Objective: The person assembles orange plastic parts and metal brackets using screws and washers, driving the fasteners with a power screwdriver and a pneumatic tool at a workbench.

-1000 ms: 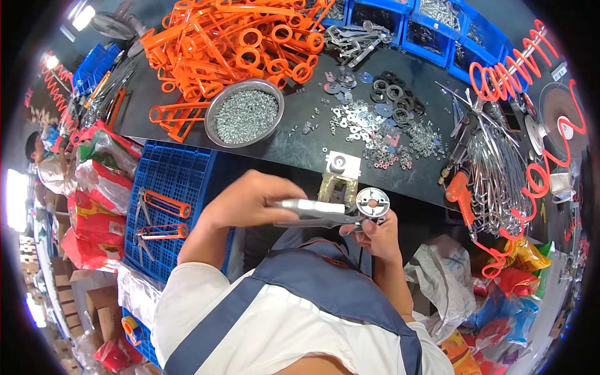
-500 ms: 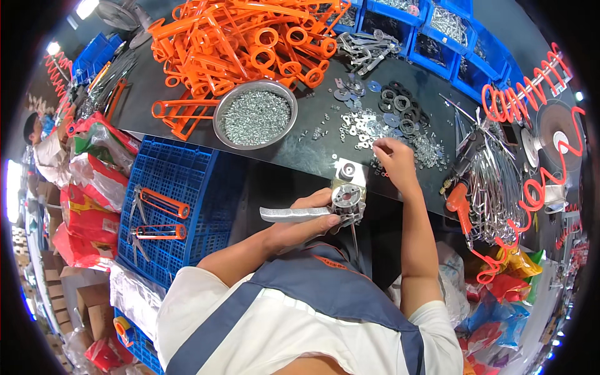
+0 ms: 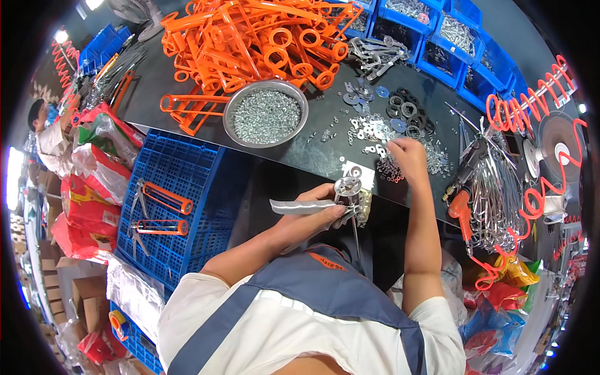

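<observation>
My left hand [image 3: 312, 215] is closed around a caulking gun handle [image 3: 303, 207], a grey lever with a thin metal rod [image 3: 356, 240] hanging below it. On the rod's upper end sits a round metal plate [image 3: 348, 185], just in front of a small metal fixture [image 3: 360, 170] at the bench edge. My right hand [image 3: 409, 159] is over a heap of small metal washers and nuts [image 3: 389, 167], fingers curled and pressed together. Whatever its fingertips hold is too small to make out. Dark rings [image 3: 406, 111] and loose flat washers [image 3: 370, 128] lie beyond it.
Orange caulking gun frames [image 3: 250, 44] are heaped at the back, behind a steel bowl [image 3: 304, 119] of small metal parts. Blue bins [image 3: 431, 53] line the back right. Rightward, an orange-gripped power tool [image 3: 460, 209] hangs near a coiled red hose [image 3: 531, 197]. A blue crate [image 3: 165, 165] stands left.
The handle and its round plate have risen toward the fixture, and the plate now looks tilted. My right hand stays at the small parts, its fingers more curled. The whole view has shifted slightly.
</observation>
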Motion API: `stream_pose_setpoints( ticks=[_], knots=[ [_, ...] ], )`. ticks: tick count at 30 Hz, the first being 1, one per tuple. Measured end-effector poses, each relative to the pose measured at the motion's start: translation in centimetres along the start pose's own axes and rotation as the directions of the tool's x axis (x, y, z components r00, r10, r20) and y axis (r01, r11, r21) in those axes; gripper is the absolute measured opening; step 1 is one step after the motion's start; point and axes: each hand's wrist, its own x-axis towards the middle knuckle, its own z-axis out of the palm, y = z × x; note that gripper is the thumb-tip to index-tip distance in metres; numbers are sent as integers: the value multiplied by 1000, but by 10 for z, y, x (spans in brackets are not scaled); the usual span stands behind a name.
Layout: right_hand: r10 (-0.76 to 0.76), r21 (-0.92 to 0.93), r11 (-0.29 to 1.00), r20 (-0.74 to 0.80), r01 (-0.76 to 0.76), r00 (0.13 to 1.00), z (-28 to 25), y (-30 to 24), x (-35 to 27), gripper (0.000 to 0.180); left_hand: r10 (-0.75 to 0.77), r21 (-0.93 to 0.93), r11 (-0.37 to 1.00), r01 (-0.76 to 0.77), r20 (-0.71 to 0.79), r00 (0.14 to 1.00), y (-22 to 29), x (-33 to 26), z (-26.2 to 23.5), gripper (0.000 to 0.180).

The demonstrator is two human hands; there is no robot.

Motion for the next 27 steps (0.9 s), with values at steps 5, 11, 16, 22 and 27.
stream_pose_setpoints(
  ticks=[5, 11, 16, 22, 27],
  knots=[
    [79, 675, 727, 100, -127, 992, -42, -70, -84, 11, -8, -47, 999, 6, -57, 998, -2, 15, 15, 28],
    [-514, 137, 806, -319, 576, 796, -42, -79, -95, 25, -59, 6, 998, 59, 30, 998, -4, 35, 27, 27],
    [-631, -36, 737, -392, 674, 669, -43, -70, -102, 32, 42, -35, 999, -40, 81, 996, -4, 35, 40, 35],
    [-568, 88, 754, -409, 650, 714, -38, -57, -106, 27, 36, -12, 999, -35, 110, 993, -3, 35, 44, 37],
    [-590, 307, 667, -338, 679, 733, -38, -54, -96, 23, 95, -6, 995, -96, 178, 980, 0, 35, 50, 36]
  ],
)
